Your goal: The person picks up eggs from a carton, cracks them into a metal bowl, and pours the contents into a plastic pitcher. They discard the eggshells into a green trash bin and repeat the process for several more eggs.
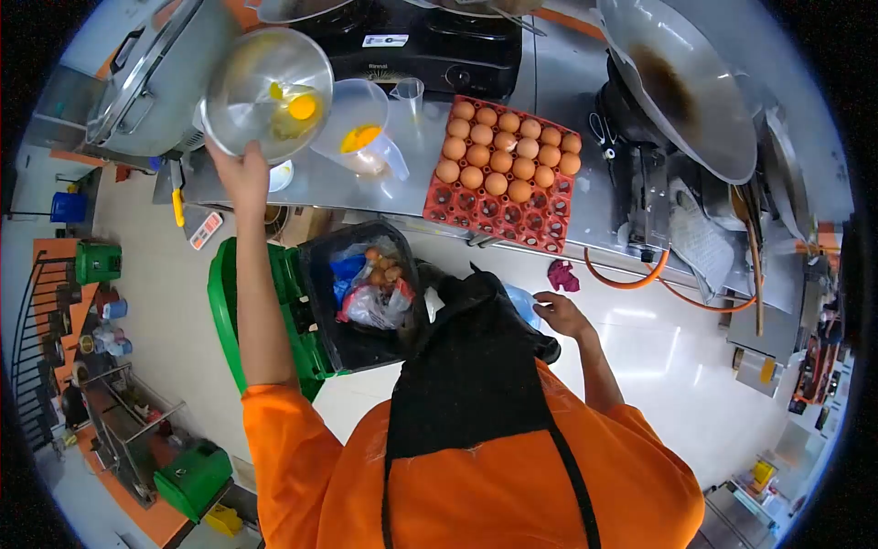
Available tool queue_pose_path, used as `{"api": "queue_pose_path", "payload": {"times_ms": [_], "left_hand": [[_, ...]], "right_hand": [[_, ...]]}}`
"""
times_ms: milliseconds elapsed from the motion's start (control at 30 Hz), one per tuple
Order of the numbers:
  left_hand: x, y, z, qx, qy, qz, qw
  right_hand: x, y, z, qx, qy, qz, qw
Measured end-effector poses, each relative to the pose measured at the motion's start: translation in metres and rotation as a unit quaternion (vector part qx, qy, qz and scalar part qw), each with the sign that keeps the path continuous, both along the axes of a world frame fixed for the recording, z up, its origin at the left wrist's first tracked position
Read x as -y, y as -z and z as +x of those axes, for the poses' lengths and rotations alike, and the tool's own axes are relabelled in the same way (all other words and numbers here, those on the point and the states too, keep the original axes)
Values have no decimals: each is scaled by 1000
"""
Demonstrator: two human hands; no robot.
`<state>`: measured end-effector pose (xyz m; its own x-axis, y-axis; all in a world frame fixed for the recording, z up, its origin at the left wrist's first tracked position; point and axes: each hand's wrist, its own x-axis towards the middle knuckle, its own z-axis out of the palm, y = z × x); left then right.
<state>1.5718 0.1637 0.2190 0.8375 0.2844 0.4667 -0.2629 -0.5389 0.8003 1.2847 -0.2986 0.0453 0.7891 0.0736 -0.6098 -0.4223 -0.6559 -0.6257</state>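
Observation:
My left hand (243,176) grips the rim of a shiny metal bowl (242,91), thumb over the near edge. In the bowl lie a whole egg yolk (302,107) and clear egg white. Just to its right stands a translucent plastic measuring jug (366,99) with yellow egg in it. Beside the jug is a small clear measuring cup (409,91). A red egg tray (498,174) holds rows of brown eggs, with bare sockets along its near side. My right hand (563,315) hangs low beside my black apron, fingers loosely apart, near a light blue thing (524,305) partly hidden by the apron.
A black-lined bin (315,311) with eggshells and plastic bags stands below the counter (402,197), its green lid (224,311) open. A black gas stove (439,59) sits behind the jug, a large wok (722,137) at right. A yellow-handled knife (178,206) lies at the left edge.

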Motion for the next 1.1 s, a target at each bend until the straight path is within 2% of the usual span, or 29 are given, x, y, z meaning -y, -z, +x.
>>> {"api": "queue_pose_path", "payload": {"times_ms": [67,200,233,333,367,467,600,700,733,800,867,967,1067,1100], "left_hand": [[18,-17,2,-33,6,34,999],[28,-22,11,58,70,212,973],[30,-22,13,71,96,218,969],[37,-22,11,98,81,323,938],[39,-21,9,96,85,320,939],[41,-9,8,106,98,221,964],[50,-6,-8,-24,-11,57,998],[29,23,1,36,-25,-43,998],[28,26,-2,-6,-33,-149,988],[35,12,-22,-88,-47,-352,931],[28,14,-42,-91,-11,-398,913],[18,25,-78,-120,6,-472,874],[18,42,-123,-113,-23,-557,823],[16,53,-138,-124,-27,-568,813]], "right_hand": [[3,-3,3,17,22,8,1000],[9,4,13,88,10,-5,996],[10,4,17,105,11,-7,994],[-1,-24,43,105,8,-55,993],[-2,-30,50,125,6,-50,991],[-6,-35,73,167,47,-3,985],[-13,-30,94,202,68,17,977],[-15,-22,98,242,51,-6,969],[-19,-25,100,245,49,-12,968],[-25,-31,107,277,51,-42,959],[-28,-34,120,331,60,-89,937],[-53,-62,137,470,43,-166,866],[-59,-55,146,328,-34,-225,917],[-59,-54,149,329,-29,-228,916]]}}
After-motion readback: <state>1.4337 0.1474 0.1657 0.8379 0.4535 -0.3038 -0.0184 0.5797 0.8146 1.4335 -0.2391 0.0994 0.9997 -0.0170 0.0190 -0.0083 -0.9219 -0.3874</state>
